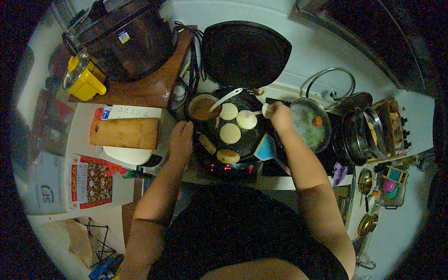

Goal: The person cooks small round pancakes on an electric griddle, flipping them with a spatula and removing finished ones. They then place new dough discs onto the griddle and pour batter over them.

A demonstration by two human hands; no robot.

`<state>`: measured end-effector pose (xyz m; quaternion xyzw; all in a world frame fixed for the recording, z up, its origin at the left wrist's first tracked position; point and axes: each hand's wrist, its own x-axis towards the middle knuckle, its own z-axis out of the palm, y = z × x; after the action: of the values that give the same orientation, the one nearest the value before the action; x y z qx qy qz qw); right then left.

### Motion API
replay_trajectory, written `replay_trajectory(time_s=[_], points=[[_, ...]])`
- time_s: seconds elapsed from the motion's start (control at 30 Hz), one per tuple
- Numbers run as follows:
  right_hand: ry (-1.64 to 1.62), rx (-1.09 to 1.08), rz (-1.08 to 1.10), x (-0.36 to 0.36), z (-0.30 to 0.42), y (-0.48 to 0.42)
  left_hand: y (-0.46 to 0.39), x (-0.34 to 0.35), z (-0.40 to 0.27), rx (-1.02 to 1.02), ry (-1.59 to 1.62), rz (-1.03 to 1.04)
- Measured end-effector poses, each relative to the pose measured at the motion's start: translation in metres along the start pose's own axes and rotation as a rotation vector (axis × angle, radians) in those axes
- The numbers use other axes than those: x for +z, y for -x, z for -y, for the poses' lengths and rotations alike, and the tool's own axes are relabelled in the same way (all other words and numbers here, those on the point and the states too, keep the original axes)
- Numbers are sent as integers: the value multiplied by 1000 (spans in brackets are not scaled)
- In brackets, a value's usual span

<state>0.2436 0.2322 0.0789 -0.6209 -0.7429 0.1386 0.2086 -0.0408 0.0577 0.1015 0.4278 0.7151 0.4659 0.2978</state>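
Note:
My right hand (281, 117) grips a small pale-handled utensil (258, 112), its tip over a round pale flatcake (246, 120); whether it is a brush or a spoon is unclear. Several flatcakes lie on the black electric griddle (250, 141). Among them are a pale one (230, 133) in the middle and a browned-edged one (228, 156) at the front. My left hand (181, 143) is beside the griddle's left edge, with nothing visible in it and its fingers blurred. Near its fingertips stands a bowl of brown contents (203, 105), a white spoon (227, 98) leaning in it.
Behind the griddle its black lid (246, 52) stands raised. A blue spatula (265, 148) lies at the right edge. Further right is a glass-lidded pan (308, 122), then stacked pots (353, 136). A wooden cutting board (124, 134) and a large dark cooker (126, 42) are left.

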Motion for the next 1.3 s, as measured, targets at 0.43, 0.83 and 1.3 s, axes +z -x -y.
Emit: replay_trajectory(time_s=[0.43, 0.83, 1.3], points=[[119, 84, 28, -29, 10, 18, -1, 10, 20, 125, 126, -52], [332, -199, 154, -28, 1, 42, 2, 15, 11, 58, 51, -48], [16, -109, 60, -22, 17, 53, 0, 13, 22, 55, 55, -54]])
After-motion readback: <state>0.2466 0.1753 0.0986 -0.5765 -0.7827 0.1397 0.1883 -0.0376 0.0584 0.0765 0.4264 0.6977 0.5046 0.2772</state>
